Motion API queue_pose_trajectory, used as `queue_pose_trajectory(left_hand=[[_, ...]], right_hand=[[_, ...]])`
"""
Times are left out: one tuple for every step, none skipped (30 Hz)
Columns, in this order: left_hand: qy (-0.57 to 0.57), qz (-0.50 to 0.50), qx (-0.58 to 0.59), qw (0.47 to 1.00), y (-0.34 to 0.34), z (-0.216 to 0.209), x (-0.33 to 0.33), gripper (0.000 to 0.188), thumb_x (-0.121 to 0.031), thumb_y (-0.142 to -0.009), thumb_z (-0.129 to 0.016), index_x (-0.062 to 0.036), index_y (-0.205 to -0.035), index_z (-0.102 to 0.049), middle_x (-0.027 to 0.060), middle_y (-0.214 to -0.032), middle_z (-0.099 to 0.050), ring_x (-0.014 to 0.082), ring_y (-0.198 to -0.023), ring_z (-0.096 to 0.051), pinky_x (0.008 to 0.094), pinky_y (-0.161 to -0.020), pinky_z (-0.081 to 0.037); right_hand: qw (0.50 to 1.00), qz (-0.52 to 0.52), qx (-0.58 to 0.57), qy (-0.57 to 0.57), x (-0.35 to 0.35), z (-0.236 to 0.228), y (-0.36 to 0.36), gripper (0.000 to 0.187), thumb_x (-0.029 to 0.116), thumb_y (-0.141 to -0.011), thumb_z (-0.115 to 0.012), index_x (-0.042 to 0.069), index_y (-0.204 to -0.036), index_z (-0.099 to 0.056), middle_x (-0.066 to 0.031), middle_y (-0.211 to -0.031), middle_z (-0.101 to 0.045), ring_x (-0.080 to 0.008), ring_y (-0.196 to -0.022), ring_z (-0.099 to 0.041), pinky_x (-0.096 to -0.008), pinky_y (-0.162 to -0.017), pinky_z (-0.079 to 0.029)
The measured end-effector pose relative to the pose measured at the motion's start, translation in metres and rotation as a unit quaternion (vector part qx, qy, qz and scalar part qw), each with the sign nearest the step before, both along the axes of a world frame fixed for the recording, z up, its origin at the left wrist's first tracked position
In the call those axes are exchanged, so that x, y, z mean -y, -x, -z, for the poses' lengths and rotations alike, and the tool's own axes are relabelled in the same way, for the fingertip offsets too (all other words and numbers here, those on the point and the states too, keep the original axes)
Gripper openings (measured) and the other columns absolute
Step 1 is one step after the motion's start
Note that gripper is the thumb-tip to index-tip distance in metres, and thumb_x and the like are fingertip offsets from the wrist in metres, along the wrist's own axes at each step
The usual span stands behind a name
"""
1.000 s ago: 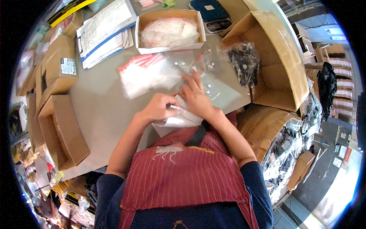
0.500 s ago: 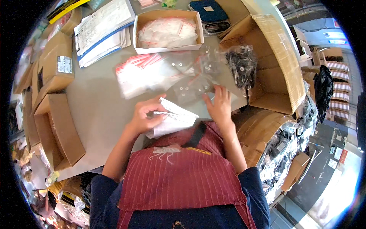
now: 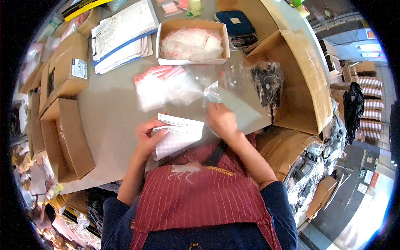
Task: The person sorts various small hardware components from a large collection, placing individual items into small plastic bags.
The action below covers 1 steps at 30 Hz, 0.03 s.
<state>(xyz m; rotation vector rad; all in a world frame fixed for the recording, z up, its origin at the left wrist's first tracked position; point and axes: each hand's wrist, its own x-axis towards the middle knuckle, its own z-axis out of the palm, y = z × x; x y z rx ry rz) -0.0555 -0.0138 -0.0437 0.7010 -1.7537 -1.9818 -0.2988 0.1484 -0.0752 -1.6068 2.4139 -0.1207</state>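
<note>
My left hand [image 3: 148, 135] is closed on folded white sheets [image 3: 179, 135] with rows of small round marks, perhaps stickers. They are held just above the table's near edge. To the right, my right hand [image 3: 222, 120] is closed, its fingertips pinching a small clear plastic bag [image 3: 212, 92]; motion blurs this spot a little. Beyond my hands lies a fanned pile of clear zip bags [image 3: 160, 87] with red edges. More small clear bags with little white round pieces [image 3: 234, 77] lie to the right of that pile.
A white box [image 3: 193, 61] full of clear zip bags stands behind the pile. At the left back are a clipboard with papers [image 3: 123, 31] and cardboard boxes [image 3: 68, 137]. An open carton [image 3: 304, 79] borders the right side, with a bagged black item [image 3: 266, 83] at its mouth.
My right hand has swung left and its open fingers have closed on a small clear bag. The sheets in my left hand have turned flatter, showing their marked face.
</note>
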Motion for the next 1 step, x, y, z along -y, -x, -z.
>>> queue_pose_trajectory(left_hand=[[-0.015, -0.023, -0.007, 1.000, -0.0034, 0.0046, 0.0005, 0.016, -0.008, -0.083, -0.072, -0.0010, -0.097, -0.075, 0.0181, -0.110, -0.073, 0.0371, -0.128, -0.058, 0.0470, -0.117, -0.034]], right_hand=[[1.000, -0.007, -0.001, 0.000, 0.0038, 0.0004, 0.0018, 0.034, 0.028, -0.085, -0.071, 0.008, -0.111, -0.062, -0.0146, -0.113, -0.061, -0.0346, -0.105, -0.060, -0.0389, -0.073, -0.056]])
